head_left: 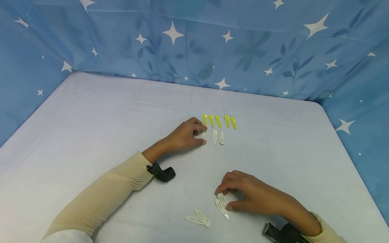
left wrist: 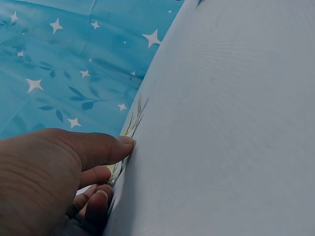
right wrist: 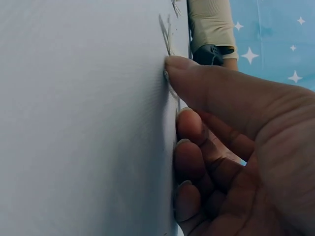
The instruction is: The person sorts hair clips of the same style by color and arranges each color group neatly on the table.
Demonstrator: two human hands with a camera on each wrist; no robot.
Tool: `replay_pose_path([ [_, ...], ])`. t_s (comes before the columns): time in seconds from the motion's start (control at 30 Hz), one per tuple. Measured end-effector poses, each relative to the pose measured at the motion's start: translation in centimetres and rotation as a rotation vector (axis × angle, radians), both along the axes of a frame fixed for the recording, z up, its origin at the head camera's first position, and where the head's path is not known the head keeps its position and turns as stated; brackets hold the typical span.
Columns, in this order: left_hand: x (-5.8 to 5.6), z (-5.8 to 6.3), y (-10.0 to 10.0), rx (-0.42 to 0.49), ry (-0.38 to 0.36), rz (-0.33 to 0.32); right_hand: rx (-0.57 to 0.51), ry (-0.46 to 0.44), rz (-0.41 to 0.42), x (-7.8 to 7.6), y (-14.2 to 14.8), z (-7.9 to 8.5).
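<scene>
My left hand [head_left: 185, 135] is at the left end of a row of white snap hair clips, its thumb and index finger pinching a white hair clip [head_left: 203, 135] by its two ends. Two more white clips [head_left: 214, 137] lie just right of it. Closer to me, my right hand [head_left: 250, 194] has thumb and forefinger at the ends of another white hair clip [head_left: 223, 198], low on the table. A further white clip [head_left: 222, 210] lies against that one. In the wrist views the left thumb [left wrist: 115, 147] and right thumb [right wrist: 197, 81] touch down at the table surface.
Several yellow hair clips [head_left: 218, 121] form a row behind the white ones. Two overlapping white clips [head_left: 197, 220] lie near the front, left of my right hand. A white cloth covers the table [head_left: 91, 128]; a blue starry curtain [head_left: 194, 50] hangs behind it.
</scene>
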State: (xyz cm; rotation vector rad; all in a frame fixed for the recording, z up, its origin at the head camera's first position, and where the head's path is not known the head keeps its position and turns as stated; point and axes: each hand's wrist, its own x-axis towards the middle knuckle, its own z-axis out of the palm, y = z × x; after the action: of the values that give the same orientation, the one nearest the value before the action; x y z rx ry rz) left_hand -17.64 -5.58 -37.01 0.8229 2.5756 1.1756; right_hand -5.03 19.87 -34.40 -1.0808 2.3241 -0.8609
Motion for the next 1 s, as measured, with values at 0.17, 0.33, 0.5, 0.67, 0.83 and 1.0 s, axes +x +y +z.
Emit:
replay_pose_path([
  [0.17, 0.0, -0.1, 0.0, 0.003, 0.004, -0.006, -0.027, 0.006, -0.045, 0.0, 0.1, -0.4],
  [0.33, 0.0, -0.1, -0.1, 0.008, 0.010, -0.005, -0.047, -0.004, -0.076, 0.0, 0.1, -0.5],
  [0.5, 0.0, -0.3, 0.0, 0.012, 0.008, -0.002, -0.091, -0.007, -0.073, -0.1, 0.3, -0.6],
  [0.67, 0.0, -0.4, 0.1, 0.009, 0.005, -0.003, -0.175, -0.017, -0.071, -0.2, 0.4, -0.9],
  [0.83, 0.0, -0.3, 0.1, 0.005, 0.008, -0.003, -0.219, -0.022, -0.069, -0.3, 0.5, -1.1],
  [1.0, 0.0, -0.2, 0.1, 0.000, 0.018, -0.008, -0.271, -0.033, -0.086, -0.5, 0.5, -1.2],
])
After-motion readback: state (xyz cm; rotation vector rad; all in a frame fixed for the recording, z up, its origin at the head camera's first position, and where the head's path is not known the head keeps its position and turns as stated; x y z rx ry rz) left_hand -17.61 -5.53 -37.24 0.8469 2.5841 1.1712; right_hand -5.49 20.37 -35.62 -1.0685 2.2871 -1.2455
